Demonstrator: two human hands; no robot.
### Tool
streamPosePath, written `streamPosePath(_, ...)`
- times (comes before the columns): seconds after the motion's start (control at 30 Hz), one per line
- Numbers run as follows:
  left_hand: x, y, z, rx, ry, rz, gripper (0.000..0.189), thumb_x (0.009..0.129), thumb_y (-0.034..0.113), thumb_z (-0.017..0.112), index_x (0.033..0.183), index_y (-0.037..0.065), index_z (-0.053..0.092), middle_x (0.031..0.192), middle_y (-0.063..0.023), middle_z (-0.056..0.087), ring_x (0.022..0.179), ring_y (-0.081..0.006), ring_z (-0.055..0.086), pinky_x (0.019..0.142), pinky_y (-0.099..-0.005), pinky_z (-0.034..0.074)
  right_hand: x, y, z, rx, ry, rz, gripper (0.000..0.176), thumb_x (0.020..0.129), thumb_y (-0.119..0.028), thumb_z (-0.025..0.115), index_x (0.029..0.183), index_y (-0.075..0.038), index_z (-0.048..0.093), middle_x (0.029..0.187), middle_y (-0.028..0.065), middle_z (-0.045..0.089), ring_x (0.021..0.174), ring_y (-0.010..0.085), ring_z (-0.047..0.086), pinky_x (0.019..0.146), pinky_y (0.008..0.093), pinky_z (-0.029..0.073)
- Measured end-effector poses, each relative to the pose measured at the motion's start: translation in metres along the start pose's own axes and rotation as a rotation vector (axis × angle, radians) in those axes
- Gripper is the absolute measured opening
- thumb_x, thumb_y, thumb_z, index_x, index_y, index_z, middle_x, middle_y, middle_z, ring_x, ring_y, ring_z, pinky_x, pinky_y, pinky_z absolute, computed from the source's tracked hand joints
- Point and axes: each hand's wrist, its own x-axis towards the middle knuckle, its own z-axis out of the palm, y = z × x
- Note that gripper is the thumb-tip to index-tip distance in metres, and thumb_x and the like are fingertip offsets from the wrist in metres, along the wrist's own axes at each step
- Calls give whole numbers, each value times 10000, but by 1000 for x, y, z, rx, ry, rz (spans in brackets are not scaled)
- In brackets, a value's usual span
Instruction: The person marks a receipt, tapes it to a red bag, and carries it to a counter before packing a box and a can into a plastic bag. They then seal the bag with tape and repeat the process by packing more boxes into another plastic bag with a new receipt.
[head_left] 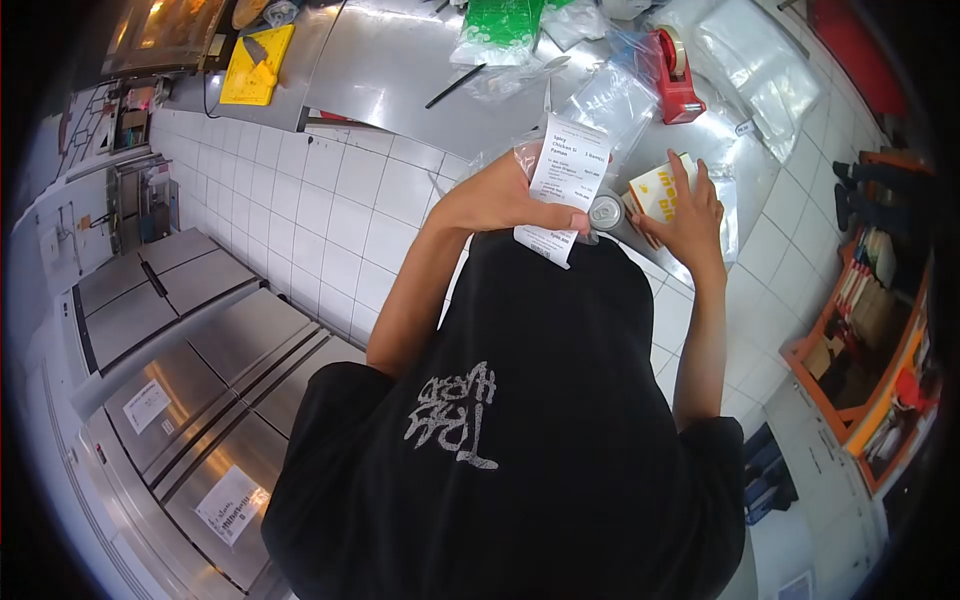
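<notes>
My left hand [500, 198] pinches a long white printed receipt [566, 165], its thumb pressed across the lower part of the paper. Clear plastic [527, 156] shows around the fingers of that hand. Just right of the receipt is a drink can [606, 211], seen from its silver top. My right hand [694, 225] is wrapped over a white and yellow box [654, 192] beside the can, with the thumb on the near side and fingers over the far side.
On the steel table [390, 70] are a red tape dispenser [680, 85], a black pen [455, 86], green plastic packs [498, 30] and clear bags [755, 65]. A knife [262, 60] lies on a yellow cutting board [250, 85]. Steel refrigerators [230, 370] stand at left; a person's legs [885, 180] show right.
</notes>
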Motion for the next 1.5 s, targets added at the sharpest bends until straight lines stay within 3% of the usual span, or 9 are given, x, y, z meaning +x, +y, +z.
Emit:
streamPosePath(0.1,5,6,5,85,27,-55,737,707,136,875,1323,-1,494,1094,-71,657,1000,-137,628,873,-299,508,8,-10,-19,-9,289,-131,663,828,-376,749,1397,-153,492,1347,244,490,1230,367,513,1005,460,408)
streamPosePath(0.2,10,11,12,98,-26,-92,753,707,152,875,1330,1,479,1117,-72,638,1019,-142,608,887,-306,500,16,-38,-65,1044,-141,6,287,1001,-274,575,986,4,645,812,26,624,772,91,564,764,261,451)
streamPosePath(0.5,32,-30,-6,187,206,137,706,738,170,848,1314,-6,480,1102,-87,638,1014,-193,608,937,-322,462,79,-81,-43,1439,-189,-229,242,928,-190,664,1096,-17,638,898,6,670,764,66,565,676,252,445)
streamPosePath(0.7,7,-63,-48,681,397,-172,660,816,340,789,1301,-3,502,840,-127,708,850,-204,677,788,-334,503,191,-16,55,974,-269,-55,314,905,-232,675,1120,-7,636,952,82,700,803,179,639,678,333,492)
streamPosePath(0.77,-16,-62,-64,742,423,-152,543,871,387,723,1221,-4,581,766,-140,702,770,-180,679,703,-322,511,211,3,88,236,88,-206,368,892,-313,660,1039,24,649,971,178,709,851,366,682,728,431,535)
streamPosePath(0.93,-82,30,-58,779,497,-249,363,961,327,623,1101,-6,659,722,-109,682,641,-154,648,610,-271,475,143,-33,9,125,-33,30,516,864,-464,678,1051,16,633,977,309,661,971,460,643,863,493,511)
streamPosePath(1.1,-101,92,-49,679,498,-19,392,1013,296,536,1275,8,580,862,-64,686,532,-28,403,505,-192,323,43,-26,-27,-198,-363,81,1058,676,-585,793,1524,-263,247,1494,377,241,1234,582,441,1034,559,415)
streamPosePath(1.3,-69,118,-53,349,171,228,514,1048,378,398,1393,0,450,1168,-141,658,469,13,310,453,-163,272,14,-30,-10,-107,-149,203,1003,629,-434,817,1483,-217,338,1344,318,372,1187,537,467,946,641,427)
streamPosePath(1.5,-27,139,-66,7,100,298,539,1068,407,304,1415,9,415,1312,-186,590,451,-6,272,492,-162,293,21,-103,-160,295,281,-154,897,667,-286,799,1416,-38,375,1276,237,432,1194,353,510,1006,426,447)
